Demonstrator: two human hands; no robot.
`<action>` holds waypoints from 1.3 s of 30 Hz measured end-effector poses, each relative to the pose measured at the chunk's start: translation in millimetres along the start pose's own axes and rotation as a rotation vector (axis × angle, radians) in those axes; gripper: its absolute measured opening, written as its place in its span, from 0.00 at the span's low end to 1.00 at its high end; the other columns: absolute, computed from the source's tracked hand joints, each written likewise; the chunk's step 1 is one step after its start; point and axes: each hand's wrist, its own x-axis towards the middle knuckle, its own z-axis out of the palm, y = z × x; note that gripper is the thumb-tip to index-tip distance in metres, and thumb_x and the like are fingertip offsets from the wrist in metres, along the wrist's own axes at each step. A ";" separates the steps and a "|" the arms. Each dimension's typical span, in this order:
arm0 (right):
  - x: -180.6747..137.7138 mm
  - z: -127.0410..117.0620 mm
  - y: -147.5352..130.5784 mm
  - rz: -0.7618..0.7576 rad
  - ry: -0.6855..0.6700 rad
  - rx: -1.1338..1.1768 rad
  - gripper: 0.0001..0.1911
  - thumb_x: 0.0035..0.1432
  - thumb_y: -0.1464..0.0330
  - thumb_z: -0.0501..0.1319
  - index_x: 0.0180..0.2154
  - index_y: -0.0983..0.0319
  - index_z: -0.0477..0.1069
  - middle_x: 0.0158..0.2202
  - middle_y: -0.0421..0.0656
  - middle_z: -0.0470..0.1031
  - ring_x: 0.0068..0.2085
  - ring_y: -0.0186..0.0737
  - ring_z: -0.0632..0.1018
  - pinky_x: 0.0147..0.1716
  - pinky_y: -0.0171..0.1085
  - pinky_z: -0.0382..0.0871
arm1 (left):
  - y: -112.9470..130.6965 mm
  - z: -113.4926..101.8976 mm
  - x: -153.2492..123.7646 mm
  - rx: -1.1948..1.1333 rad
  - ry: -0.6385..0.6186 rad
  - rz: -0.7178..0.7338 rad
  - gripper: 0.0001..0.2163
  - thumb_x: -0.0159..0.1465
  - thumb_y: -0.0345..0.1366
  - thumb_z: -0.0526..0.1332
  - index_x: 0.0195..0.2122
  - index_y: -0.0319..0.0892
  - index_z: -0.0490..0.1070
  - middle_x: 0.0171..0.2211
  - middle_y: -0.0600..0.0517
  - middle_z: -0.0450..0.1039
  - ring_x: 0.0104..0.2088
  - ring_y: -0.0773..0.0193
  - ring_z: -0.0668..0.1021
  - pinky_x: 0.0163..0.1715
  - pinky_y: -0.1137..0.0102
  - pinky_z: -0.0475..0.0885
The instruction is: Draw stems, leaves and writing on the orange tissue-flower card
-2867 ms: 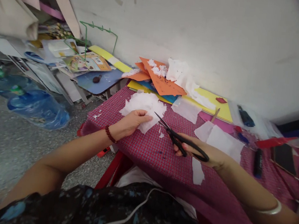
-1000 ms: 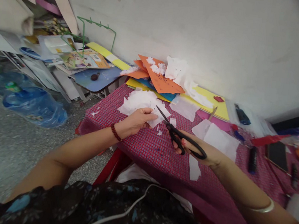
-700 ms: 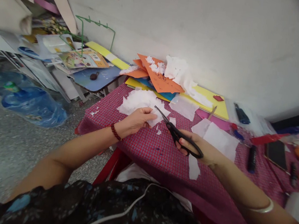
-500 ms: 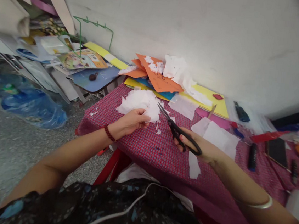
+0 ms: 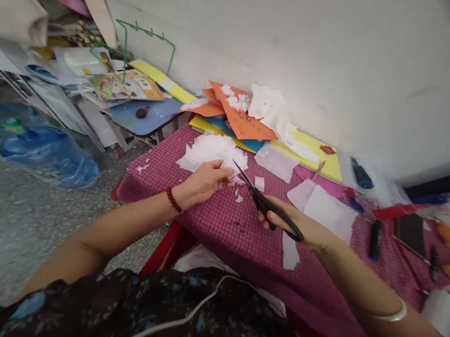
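My left hand pinches a small piece of white paper between thumb and fingers, in front of a heap of white paper. Black-handled scissors are in my right hand, fingers wrapped round the handles. Their blades point up and to the left, with the tips right by the piece in my left hand. On the red checked tablecloth below lie small white scraps. A little square of paper rests just beyond the scissors.
Orange paper and yellow sheets lie against the wall. White sheets, a black marker and a dark notebook are on the right. A blue stool and wrapped water bottles stand left.
My left hand has moved slightly right and up with the paper. The scissors' blades have come closer together, and their tips are now nearer the piece.
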 end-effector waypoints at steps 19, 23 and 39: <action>10.5 -0.9 -5.3 -0.002 -0.003 -0.015 0.30 0.54 0.43 0.64 0.44 0.62 0.66 0.35 0.42 0.69 0.31 0.31 0.70 0.27 0.32 0.62 | 7.7 -9.5 5.6 0.195 0.006 0.014 0.09 0.56 0.27 0.65 0.27 0.41 0.63 0.23 0.58 0.65 0.23 0.73 0.70 0.27 0.73 0.67; 10.9 -4.2 -1.4 0.036 0.004 0.039 0.33 0.52 0.42 0.65 0.47 0.62 0.66 0.35 0.41 0.68 0.30 0.31 0.70 0.26 0.32 0.62 | 26.5 -23.0 16.3 0.705 0.045 0.244 0.03 0.58 0.30 0.62 0.32 0.40 0.68 0.27 0.54 0.68 0.27 0.68 0.71 0.32 0.70 0.69; -111.5 -39.9 5.1 -0.104 0.436 -0.158 0.23 0.60 0.48 0.61 0.46 0.60 0.68 0.34 0.42 0.68 0.32 0.35 0.68 0.32 0.39 0.62 | 8.0 14.4 13.7 1.435 -0.284 0.684 0.04 0.59 0.32 0.61 0.34 0.42 0.75 0.38 0.47 0.74 0.44 0.54 0.73 0.51 0.60 0.63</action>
